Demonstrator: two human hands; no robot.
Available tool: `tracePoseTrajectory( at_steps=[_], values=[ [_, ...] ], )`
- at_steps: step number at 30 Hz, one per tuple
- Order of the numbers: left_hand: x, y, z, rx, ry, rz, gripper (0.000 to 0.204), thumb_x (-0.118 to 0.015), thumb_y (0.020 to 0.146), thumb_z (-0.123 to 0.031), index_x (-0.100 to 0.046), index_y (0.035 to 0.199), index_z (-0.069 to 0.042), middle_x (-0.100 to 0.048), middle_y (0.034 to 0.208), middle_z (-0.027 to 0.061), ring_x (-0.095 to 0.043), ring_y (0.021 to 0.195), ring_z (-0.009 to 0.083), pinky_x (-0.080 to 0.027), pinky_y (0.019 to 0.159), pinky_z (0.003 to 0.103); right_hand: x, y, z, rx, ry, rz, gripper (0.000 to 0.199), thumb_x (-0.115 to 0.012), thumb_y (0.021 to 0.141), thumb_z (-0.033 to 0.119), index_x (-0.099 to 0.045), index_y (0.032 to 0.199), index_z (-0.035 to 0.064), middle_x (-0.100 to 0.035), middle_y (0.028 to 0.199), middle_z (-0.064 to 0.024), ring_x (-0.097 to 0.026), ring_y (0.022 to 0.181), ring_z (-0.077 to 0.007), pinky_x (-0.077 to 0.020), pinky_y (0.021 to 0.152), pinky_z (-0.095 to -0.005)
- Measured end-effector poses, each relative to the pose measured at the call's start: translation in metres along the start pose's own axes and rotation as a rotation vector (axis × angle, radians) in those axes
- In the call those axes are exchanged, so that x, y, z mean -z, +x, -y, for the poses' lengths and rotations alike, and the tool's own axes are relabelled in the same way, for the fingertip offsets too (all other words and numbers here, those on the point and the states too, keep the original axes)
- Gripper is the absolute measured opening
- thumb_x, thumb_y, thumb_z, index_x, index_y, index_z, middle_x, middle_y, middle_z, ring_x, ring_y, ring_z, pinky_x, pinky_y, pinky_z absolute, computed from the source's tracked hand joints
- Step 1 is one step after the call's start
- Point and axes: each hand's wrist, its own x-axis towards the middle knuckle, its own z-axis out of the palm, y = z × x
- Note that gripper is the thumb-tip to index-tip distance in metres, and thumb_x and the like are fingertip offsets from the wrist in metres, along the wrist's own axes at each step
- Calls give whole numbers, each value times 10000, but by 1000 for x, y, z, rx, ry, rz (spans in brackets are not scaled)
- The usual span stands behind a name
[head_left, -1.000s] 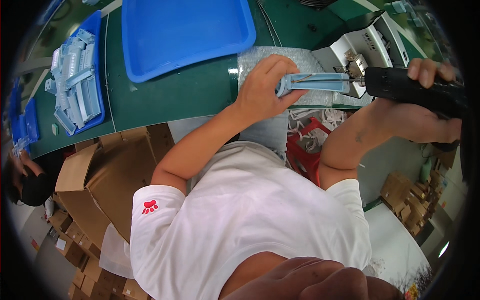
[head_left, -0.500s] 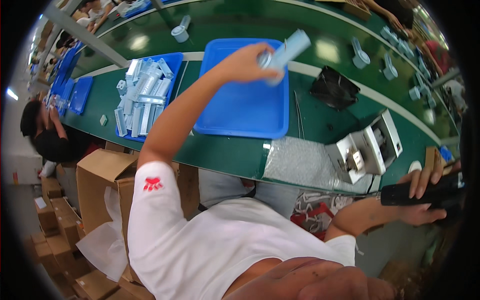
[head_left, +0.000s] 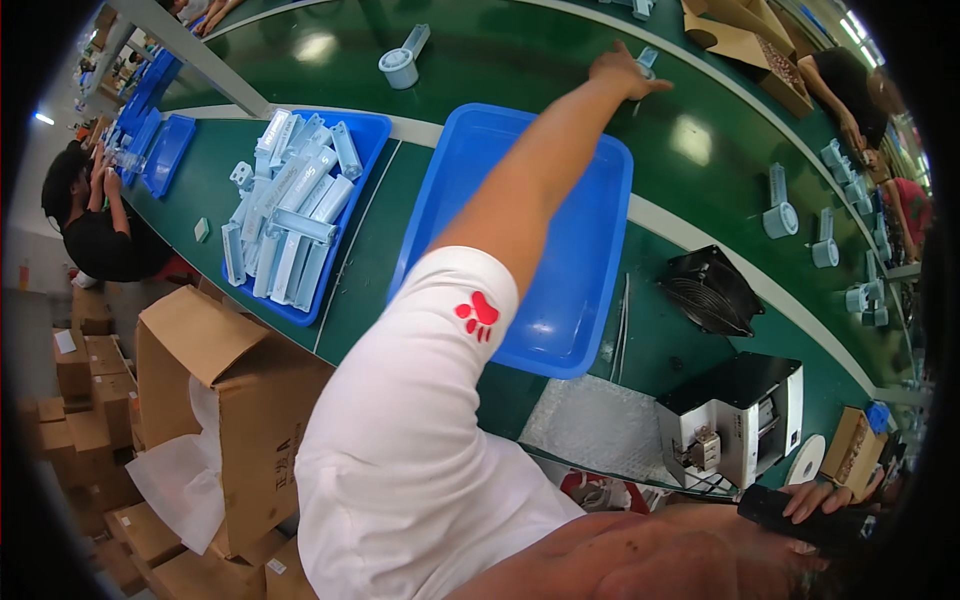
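Observation:
My left hand [head_left: 625, 72] reaches over the blue tray [head_left: 400, 262] to the green belt. Its fingers close around a light-blue plastic part [head_left: 648, 58], largely hidden by the hand; a short end shows between thumb and fingers. No loose parts show in the visible area of the tray. Low on the right, my right hand [head_left: 818, 500] grips a black handheld device [head_left: 775, 510] whose exact kind I cannot make out. More light-blue parts, each with a round cup and straight handle, lie on the belt, one part [head_left: 400, 66] at the left.
A second blue tray [head_left: 378, 132] holds piled light-blue long pieces [head_left: 290, 195]. Toward the right stand a black fan [head_left: 710, 290], bubble wrap [head_left: 590, 425] and a black-and-white machine [head_left: 735, 410]. An open cardboard box [head_left: 250, 430] sits below the table. Co-workers sit left and far right.
My left hand has carried the light-blue part from above the tray out over the green belt. The view has shifted, and my right hand with the black device appears lower.

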Motion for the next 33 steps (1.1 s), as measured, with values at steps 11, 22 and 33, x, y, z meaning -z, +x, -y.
tracePoseTrajectory(
  at_steps=[11,22,33],
  values=[
    [172,-72,250,348,489,-258,781,-745,762,-584,-589,1337,-79,-606,1357,176,-576,1264,364,-483,1014,532,-20,-25,-13,11,-21,-212,864,-714,847,555,-361,1318,-77,-458,1007,-126,-530,714,-193,-450,595,-302],
    [191,-214,86,-272,-265,-488,679,-747,818,-582,-646,1176,-14,-700,983,140,-656,897,212,-510,821,319,-30,23,-5,328,-734,-361,550,-598,951,468,-511,1209,-9,-632,1003,-230,-588,766,-291,-504,690,-458],
    [-26,-500,-1,-479,-709,6,344,-794,825,-108,-600,1095,-19,-586,1132,115,-596,983,236,-483,856,332,-69,28,-31,515,-729,-77,256,-545,1046,195,-501,1245,39,-614,844,-72,-564,579,-107,-476,502,-251]
  ],
)
